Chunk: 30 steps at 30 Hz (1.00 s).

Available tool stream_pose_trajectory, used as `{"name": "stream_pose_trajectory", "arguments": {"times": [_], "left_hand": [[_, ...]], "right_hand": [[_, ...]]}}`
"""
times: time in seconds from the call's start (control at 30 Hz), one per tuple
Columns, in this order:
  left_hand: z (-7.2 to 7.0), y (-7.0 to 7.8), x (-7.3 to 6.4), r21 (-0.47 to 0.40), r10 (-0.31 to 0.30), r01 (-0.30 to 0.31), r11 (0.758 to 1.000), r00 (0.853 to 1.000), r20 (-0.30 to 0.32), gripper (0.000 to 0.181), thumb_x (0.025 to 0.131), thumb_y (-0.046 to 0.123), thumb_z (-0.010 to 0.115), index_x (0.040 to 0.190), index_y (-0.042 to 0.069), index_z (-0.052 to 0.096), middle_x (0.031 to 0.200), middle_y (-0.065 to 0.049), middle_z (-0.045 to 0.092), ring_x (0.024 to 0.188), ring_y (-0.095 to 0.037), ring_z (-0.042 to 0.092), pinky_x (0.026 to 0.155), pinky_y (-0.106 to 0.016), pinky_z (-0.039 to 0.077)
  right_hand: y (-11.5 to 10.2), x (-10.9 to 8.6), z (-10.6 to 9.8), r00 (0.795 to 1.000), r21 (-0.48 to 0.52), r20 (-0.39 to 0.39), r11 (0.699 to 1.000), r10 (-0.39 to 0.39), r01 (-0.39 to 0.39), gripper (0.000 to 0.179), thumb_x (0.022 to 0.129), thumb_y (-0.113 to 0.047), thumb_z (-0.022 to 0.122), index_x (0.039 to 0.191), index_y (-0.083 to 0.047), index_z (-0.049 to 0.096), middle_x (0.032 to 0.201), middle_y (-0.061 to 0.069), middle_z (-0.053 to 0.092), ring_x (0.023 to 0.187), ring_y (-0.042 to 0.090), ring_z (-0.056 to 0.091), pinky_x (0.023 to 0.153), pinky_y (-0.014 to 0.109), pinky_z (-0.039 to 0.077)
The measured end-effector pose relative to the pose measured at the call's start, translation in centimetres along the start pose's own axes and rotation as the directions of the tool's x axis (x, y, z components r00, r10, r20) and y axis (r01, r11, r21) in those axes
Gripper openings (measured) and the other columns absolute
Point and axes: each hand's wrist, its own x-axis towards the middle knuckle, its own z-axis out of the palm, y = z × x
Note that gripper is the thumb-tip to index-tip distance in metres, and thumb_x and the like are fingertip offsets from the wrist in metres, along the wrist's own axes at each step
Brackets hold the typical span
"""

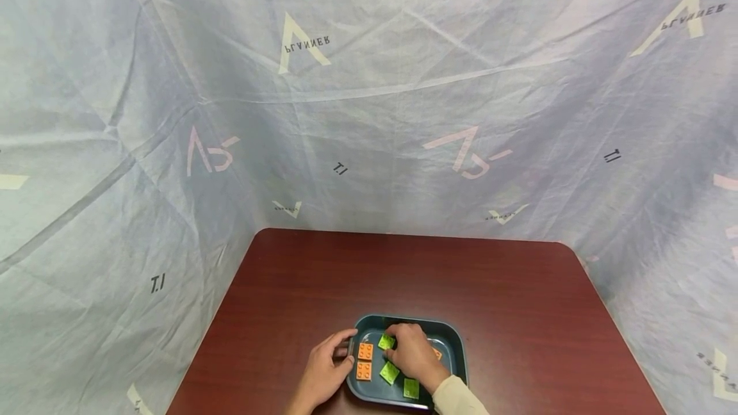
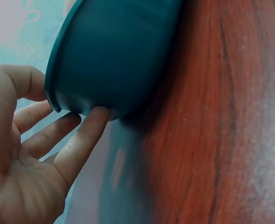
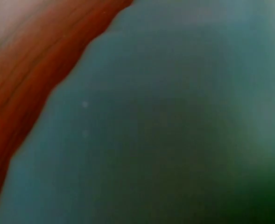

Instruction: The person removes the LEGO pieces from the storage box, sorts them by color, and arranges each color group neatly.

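Note:
A dark teal tray (image 1: 407, 399) with rounded corners lies on the table. My left hand (image 1: 326, 367) grips its left side; in the left wrist view the thumb (image 2: 32, 84) is at the rim and the fingers (image 2: 83, 144) reach along the outer wall. Inside the tray, my right hand (image 1: 414, 354) pinches a green toy building block (image 1: 385, 342) between thumb and fingers. Two more green blocks, one tilted (image 1: 389, 373) and one near the front wall (image 1: 411, 389), lie below it. Two orange blocks (image 1: 365, 351) line the left side. Blurred teal fills most of the right wrist view.
Another orange piece (image 1: 437, 353) shows partly from behind the right hand. The reddish-brown wooden table (image 1: 323, 274) extends behind and to both sides of the tray. Grey printed sheeting (image 1: 392, 146) hangs around the table's back and sides.

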Motion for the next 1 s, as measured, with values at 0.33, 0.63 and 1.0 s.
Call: {"name": "stream_pose_trajectory", "arguments": {"times": [0.33, 0.63, 1.0], "left_hand": [[0.0, -0.1, 0.1, 0.012, -0.016, 0.015, 1.000, 1.000, 0.010, 0.049, 0.095, 0.009, 0.073, 0.141, 0.021, 0.067, 0.132, -0.010, 0.072, 0.103, -0.019, 0.077, 0.081, -0.024, 0.059], [0.0, -0.4, 0.2, -0.017, -0.032, 0.032, 0.999, 0.999, 0.031, 0.049, 0.096, 0.011, 0.072, 0.143, 0.021, 0.066, 0.133, -0.012, 0.072, 0.103, -0.017, 0.077, 0.079, -0.024, 0.059], [-0.2, -0.2, 0.2, -0.042, -0.041, 0.044, 0.998, 0.998, 0.055, 0.048, 0.097, 0.011, 0.071, 0.144, 0.021, 0.066, 0.133, -0.014, 0.072, 0.103, -0.020, 0.078, 0.079, -0.024, 0.059]], "right_hand": [[-0.4, 0.2, 0.2, 1.000, -0.034, -0.003, 0.999, 0.000, 0.000, 0.030, 0.080, -0.016, 0.092, 0.108, -0.010, 0.081, 0.101, 0.002, 0.078, 0.093, 0.023, 0.073, 0.075, 0.041, 0.059], [-0.4, 0.0, 0.3, 1.000, -0.073, -0.002, 0.997, -0.013, 0.013, 0.027, 0.080, -0.014, 0.090, 0.105, -0.011, 0.081, 0.098, 0.001, 0.073, 0.091, 0.020, 0.070, 0.075, 0.040, 0.059], [-0.4, -0.3, -0.9, 0.997, 0.096, 0.017, 0.993, -0.070, 0.068, 0.031, 0.083, -0.006, 0.083, 0.114, -0.009, 0.080, 0.105, 0.002, 0.074, 0.084, 0.012, 0.064, 0.068, 0.031, 0.053]]}}
